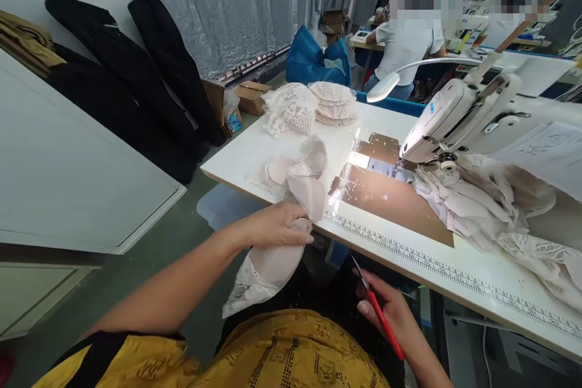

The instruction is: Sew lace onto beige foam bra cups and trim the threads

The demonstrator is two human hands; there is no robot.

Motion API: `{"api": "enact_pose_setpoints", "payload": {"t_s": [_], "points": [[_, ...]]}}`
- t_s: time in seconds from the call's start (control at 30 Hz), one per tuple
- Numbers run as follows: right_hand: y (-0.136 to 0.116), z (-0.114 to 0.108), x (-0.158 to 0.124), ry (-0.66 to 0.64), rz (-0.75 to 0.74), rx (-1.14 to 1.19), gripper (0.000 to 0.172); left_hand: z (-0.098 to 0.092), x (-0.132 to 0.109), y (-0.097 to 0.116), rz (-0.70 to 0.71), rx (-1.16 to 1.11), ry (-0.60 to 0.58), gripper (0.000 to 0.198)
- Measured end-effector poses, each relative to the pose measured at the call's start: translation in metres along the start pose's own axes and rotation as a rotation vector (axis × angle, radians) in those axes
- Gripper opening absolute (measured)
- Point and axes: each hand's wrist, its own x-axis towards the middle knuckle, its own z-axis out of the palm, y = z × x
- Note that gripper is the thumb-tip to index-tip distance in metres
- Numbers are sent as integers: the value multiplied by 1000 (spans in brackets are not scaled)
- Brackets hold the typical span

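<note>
My left hand is closed on a string of pale bra cups at the table's front edge. One lace-trimmed cup hangs below the hand, while other beige cups rise above it and lie on the tabletop. Low on the right, my right hand holds red-handled scissors, seen edge-on, with the narrow metal point aimed up and left. The scissors are apart from the fabric.
A white sewing machine stands on the right of the white table, with piled fabric beside it. Stacked lace cups lie at the back. A blue bag and a seated person are beyond.
</note>
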Motion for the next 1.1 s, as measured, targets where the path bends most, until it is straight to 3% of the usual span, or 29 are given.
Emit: {"api": "enact_pose_setpoints", "payload": {"t_s": [0.17, 0.33, 0.53, 0.77, 0.93, 1.1], "points": [[-34, 5, 17, -114, -61, -2, 49, 27, -15, -26, -121, -126, 30, 50], [-40, 15, 29, -208, -92, -3, 48, 45, -31, -44, -114, -123, 216, 37], [-43, 23, 34, -295, -30, 18, 51, 40, -45, -42, -145, -98, 210, 23], [-59, 28, 41, -406, -27, -4, 47, 34, -62, -55, -92, -285, 56, 33], [-66, 35, 49, -462, -7, 9, 48, 38, -69, -67, -90, -333, 101, 36], [-72, 42, 53, -489, -37, -1, 47, 41, -71, -66, -149, -387, 259, 30]]}}
